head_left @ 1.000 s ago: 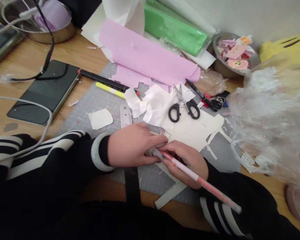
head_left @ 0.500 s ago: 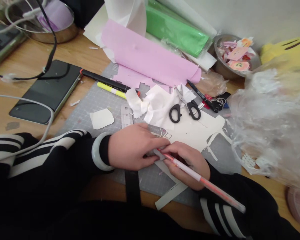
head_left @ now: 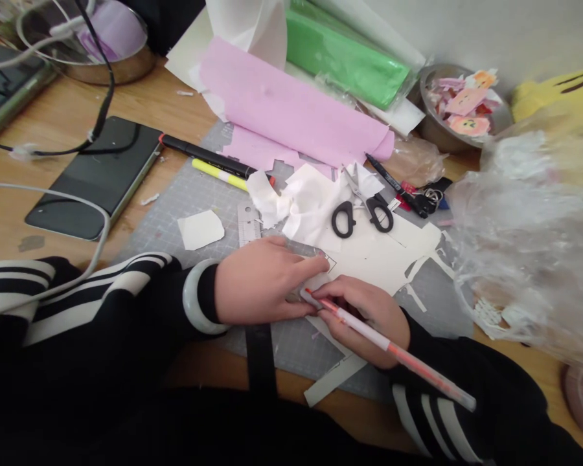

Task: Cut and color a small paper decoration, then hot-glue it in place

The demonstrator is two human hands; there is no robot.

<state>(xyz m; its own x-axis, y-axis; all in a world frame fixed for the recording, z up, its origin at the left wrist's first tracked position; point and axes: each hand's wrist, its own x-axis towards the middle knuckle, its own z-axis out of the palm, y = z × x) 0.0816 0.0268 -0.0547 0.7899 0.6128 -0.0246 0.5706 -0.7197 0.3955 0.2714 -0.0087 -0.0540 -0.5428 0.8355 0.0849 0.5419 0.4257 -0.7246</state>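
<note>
My right hand [head_left: 364, 317] is closed around an orange pen with a white band [head_left: 364, 331]. Its back end slants down to the right over the sleeve, and its tip points at my left hand [head_left: 265, 281]. At the tip sits a small pale piece [head_left: 309, 298] with an orange mark; its kind I cannot make out. The left thumb and fingers close on that piece, the index finger stretched above it. Under the hands lie white cut paper [head_left: 374, 259] and a metal ruler [head_left: 247, 223], partly covered by my left hand.
Black-handled scissors [head_left: 362, 204] lie on crumpled white paper [head_left: 304, 200]. A black marker [head_left: 214, 158], a yellow pen [head_left: 218, 175] and a phone [head_left: 97, 178] are to the left. Behind stand pink sheets [head_left: 291, 103], a green pack [head_left: 344, 55] and a metal bowl [head_left: 427, 123]. Plastic bags [head_left: 529, 246] crowd the right.
The left index finger has lifted a little off the small piece, showing more of it and the orange mark. The whole view has shifted slightly; the right hand keeps its hold on the pen.
</note>
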